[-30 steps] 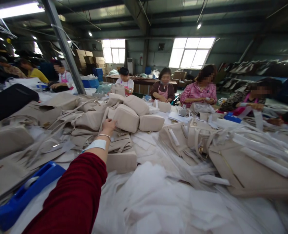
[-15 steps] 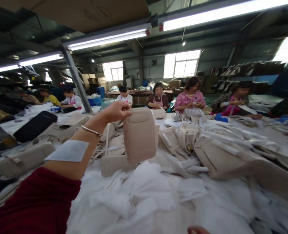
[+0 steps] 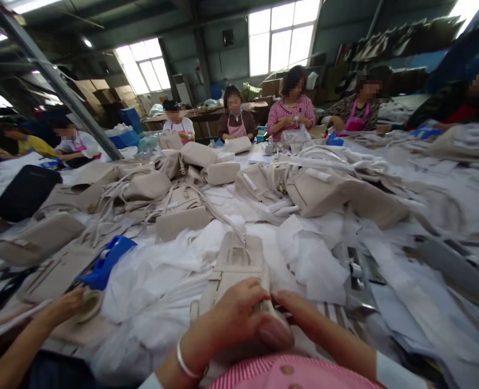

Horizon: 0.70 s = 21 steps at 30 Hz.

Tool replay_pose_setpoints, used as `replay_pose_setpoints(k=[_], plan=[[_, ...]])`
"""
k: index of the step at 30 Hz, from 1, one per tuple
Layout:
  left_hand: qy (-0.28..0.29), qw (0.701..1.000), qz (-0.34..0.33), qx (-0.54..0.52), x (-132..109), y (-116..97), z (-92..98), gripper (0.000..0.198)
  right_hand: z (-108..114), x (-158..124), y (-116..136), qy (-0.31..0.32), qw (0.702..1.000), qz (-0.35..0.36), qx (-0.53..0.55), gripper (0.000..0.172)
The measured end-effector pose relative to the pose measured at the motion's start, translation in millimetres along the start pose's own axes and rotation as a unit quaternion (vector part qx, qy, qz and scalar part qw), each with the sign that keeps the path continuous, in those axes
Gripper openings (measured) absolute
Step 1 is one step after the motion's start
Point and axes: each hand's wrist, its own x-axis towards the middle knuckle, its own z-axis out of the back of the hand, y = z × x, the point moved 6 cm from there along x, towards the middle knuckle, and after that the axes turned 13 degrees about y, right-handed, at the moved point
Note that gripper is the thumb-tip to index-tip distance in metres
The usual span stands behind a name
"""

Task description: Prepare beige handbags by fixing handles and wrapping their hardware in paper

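Observation:
A beige bag [image 3: 239,265] with a top handle and a zipper lies on white wrapping in front of me. Across its lower part my left hand [image 3: 243,310], wearing a silver bangle, has its fingers curled over the bag. My right hand [image 3: 299,313] is at the bag's right edge, its fingers pressed against that side and its thumb side partly hidden. The near end of the bag is partly covered by my hands. Crumpled white wrapping [image 3: 154,281] surrounds it.
More beige bags [image 3: 182,221] are heaped beyond. At left, another person's hand [image 3: 67,308] is near a roll of tape [image 3: 89,305] and a blue tape dispenser [image 3: 107,262]. A metal tool [image 3: 356,275] lies at right. Several co-workers sit across the table.
My left hand, earlier stretched forward holding up a beige bag, is now low and close to me. Both hands are at a bag, and the view has tilted down.

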Motion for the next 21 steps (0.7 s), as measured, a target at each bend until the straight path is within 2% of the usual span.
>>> replay_pose_setpoints(k=[2,4,5,6,7,9,12,14,16,18,21], plan=[[-0.128,0.987,0.095,-0.002,-31,38,7.6,0.017,12,-4,-8,-0.033,0.999,0.006,-0.034,0.047],[-0.225,0.949,0.220,0.023,-70,83,9.4,0.025,21,-7,-2,-0.080,0.993,0.021,-0.085,0.049],[-0.240,0.927,0.288,0.028,-88,104,3.9,0.033,22,-7,6,-0.101,0.988,0.037,-0.110,0.049],[-0.227,0.911,0.345,0.014,-104,123,-6.6,0.040,21,-8,14,-0.112,0.984,0.055,-0.131,0.049],[-0.195,0.904,0.379,-0.011,-114,137,-20.6,0.044,17,-9,24,-0.111,0.980,0.073,-0.149,0.048],[-0.149,0.899,0.408,-0.051,-124,149,-47.1,0.049,4,-11,40,-0.083,0.973,0.107,-0.186,0.043],[-0.139,0.908,0.393,-0.043,-119,138,-64.1,0.045,-6,-23,51,-0.060,0.953,0.149,-0.257,0.032],[-0.141,0.919,0.367,-0.010,-110,123,-60.2,0.037,1,-37,48,-0.103,0.932,0.166,-0.307,0.028],[-0.148,0.938,0.314,0.008,-102,105,-50.3,0.033,15,-52,37,-0.146,0.918,0.159,-0.333,0.028],[-0.125,0.967,0.223,-0.002,-92,87,-45.9,0.035,27,-63,17,-0.148,0.938,0.119,-0.291,0.032],[-0.076,0.991,0.107,0.011,-80,66,-54.4,0.059,29,-70,-17,-0.094,0.980,0.062,-0.163,0.045]])
